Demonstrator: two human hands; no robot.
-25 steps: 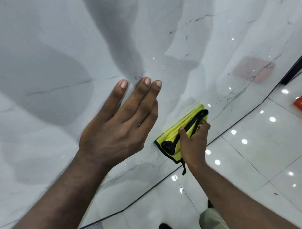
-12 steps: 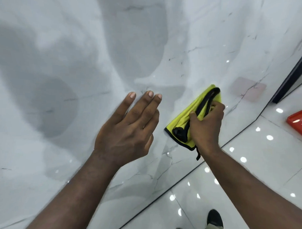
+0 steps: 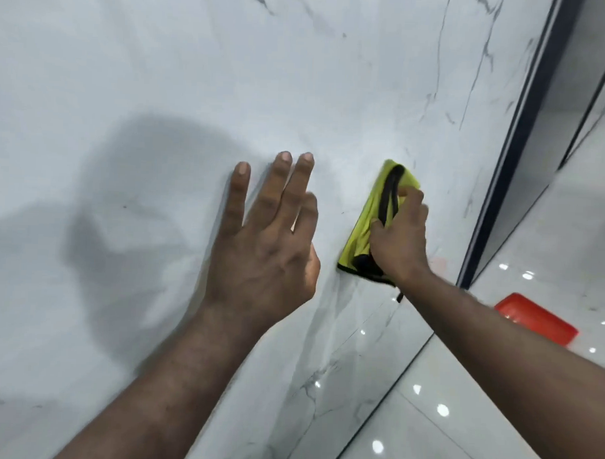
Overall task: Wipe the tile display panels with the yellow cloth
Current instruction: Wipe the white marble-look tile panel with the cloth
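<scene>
Pressure mattered: the right hand [image 3: 400, 243] gripped the yellow cloth [image 3: 367, 216] against the tile panel [image 3: 334, 76]; the left hand [image 3: 263, 245] spread open, seemingly bracing.

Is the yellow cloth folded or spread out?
Folded. The yellow cloth is a narrow pad with black edging looped across it, gripped by the right hand against the panel.

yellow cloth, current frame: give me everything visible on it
The yellow cloth is bright yellow-green with black edging and looks like soft fabric, folded into a narrow pad. It lies against the white marble-look tile panel, long axis running steeply up and slightly right. The right hand grips its right side, fingers curled over it and covering part. A short black tail hangs below the wrist. The left hand is apart from it, to its left.
</scene>
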